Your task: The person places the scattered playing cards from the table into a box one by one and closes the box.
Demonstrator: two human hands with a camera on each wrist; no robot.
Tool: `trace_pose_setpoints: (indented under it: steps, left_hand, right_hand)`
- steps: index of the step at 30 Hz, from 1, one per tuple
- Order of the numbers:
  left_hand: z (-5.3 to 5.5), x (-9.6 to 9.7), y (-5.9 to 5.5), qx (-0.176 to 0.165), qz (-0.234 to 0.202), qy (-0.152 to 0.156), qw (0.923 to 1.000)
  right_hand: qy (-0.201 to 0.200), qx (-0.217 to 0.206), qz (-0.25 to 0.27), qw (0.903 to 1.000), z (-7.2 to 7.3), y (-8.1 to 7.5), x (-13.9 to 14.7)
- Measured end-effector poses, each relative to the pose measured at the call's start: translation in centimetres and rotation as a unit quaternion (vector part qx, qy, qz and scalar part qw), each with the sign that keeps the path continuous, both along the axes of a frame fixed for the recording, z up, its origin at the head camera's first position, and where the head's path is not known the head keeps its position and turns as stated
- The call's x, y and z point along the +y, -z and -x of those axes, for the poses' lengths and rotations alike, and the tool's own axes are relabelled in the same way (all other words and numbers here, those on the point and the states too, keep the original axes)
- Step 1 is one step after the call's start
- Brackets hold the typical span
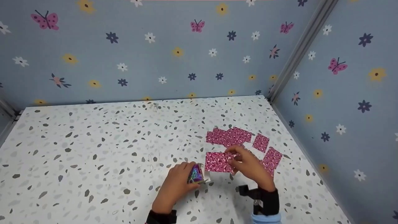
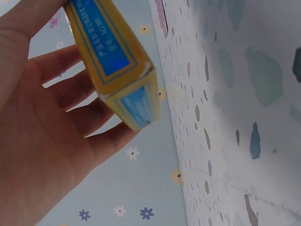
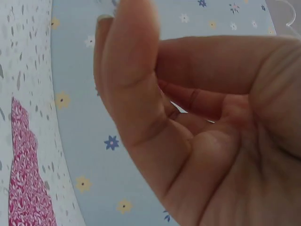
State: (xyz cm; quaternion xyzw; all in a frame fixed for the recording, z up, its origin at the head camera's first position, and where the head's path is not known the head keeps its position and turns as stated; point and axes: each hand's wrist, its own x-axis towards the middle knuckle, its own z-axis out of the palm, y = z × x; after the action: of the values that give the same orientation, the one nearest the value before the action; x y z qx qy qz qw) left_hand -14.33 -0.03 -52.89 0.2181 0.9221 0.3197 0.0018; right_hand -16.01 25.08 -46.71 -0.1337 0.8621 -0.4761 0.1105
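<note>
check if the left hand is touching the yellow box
Touching. The left wrist view shows it: the left hand holds the yellow box, its fingers meeting the box along one side.

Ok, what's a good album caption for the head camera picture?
Left fingers hold a small box; right fingers pinch a pink card, with more pink cards lying on the speckled table.

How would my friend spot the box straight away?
Find the white speckled table by the flowery blue wall. There, the person's left hand grips a box. It's yellow with blue panels, unlike the pink patterned cards to its right in the head view.
</note>
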Motion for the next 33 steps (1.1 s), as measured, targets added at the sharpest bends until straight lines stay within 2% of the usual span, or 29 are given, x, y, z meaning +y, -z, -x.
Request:
trace_pose_setpoints:
  steps: [3,9,15,22,30,33]
  left_hand:
    - [0.0,0.0,-0.1,0.005,0.000,0.004,1.0000]
    - [0.1,-0.1,-0.2,0.019,0.002,0.002,0.9998]
    - [0.0,-0.2,-0.4,0.041,0.004,0.000,0.9992]
    - [0.1,-0.3,-0.4,0.038,0.002,-0.003,0.9993]
    - [-0.1,-0.2,-0.5,0.053,0.002,0.003,0.9986]
    - [-0.1,-0.3,-0.4,0.050,0.002,0.000,0.9987]
  right_hand:
    - [-0.025,0.017,-0.011,0.9995,0.0,0.1,-0.5]
    - [-0.051,0.007,-0.009,0.9986,0.0,0.3,-0.9]
    - [-0.052,0.000,-0.015,0.9985,0.0,0.4,-1.0]
    - [-0.048,0.011,-0.037,0.9981,0.1,0.5,-1.3]
    - [-0.038,0.014,-0.054,0.9977,0.1,0.6,-2.5]
    - [-0.026,0.016,-0.046,0.9985,0.1,0.7,-2.8]
